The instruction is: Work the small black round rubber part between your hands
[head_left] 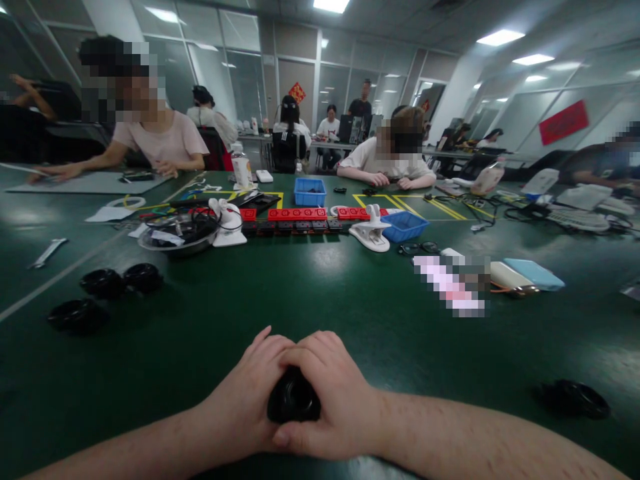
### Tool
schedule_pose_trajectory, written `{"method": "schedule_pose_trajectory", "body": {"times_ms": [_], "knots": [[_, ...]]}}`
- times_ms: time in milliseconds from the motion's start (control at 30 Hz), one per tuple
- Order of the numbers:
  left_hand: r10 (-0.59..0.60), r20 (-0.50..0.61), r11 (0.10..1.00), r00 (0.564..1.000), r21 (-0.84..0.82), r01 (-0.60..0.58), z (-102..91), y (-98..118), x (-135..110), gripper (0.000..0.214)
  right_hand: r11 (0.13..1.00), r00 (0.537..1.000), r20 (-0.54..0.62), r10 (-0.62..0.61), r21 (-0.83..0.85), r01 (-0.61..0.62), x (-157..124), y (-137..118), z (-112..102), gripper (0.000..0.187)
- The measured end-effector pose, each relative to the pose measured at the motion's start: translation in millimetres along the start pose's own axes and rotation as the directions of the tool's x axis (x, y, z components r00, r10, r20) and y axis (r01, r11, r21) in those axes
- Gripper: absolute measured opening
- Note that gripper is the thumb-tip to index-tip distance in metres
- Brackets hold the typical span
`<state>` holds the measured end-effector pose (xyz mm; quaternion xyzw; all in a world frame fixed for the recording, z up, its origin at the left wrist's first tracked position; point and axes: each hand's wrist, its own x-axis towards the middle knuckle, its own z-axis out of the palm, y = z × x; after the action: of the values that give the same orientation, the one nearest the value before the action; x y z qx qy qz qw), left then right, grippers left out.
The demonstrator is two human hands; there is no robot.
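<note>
Close in front of me, my left hand (257,385) and my right hand (334,393) are both closed around a glossy black cable coil (294,398). My fingers meet over its top, and the right thumb lies across its lower edge. Much of the coil is hidden by the hands. Off to the left on the green table (320,293) lie similar black coils, one nearer (77,315) and two just behind it (103,283) (143,277). A further black coil (573,399) rests at the right.
Across the middle stand a red-and-black power strip row (297,220), white clip stands (371,230), blue bins (310,192) and a bowl of black parts (177,233). A wrench (49,253) lies left; glasses (419,249) and a blue pouch (534,274) lie right. People sit opposite.
</note>
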<state>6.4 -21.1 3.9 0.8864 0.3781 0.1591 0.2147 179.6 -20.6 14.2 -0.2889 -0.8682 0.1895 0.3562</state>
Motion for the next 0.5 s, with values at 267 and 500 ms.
{"method": "schedule_pose_trajectory", "body": {"times_ms": [267,500], "knots": [[0.007,0.008,0.998,1.000,-0.058,-0.007,-6.6,-0.3,4.9,0.037,0.995,0.995,0.038,-0.095,0.037,0.094,0.1,0.0,1.4,0.026],[0.069,0.050,0.987,0.996,-0.145,-0.061,-12.8,-4.0,9.4,0.033,0.939,0.935,0.103,-0.339,0.091,0.330,3.4,-1.3,0.2,0.027]]}}
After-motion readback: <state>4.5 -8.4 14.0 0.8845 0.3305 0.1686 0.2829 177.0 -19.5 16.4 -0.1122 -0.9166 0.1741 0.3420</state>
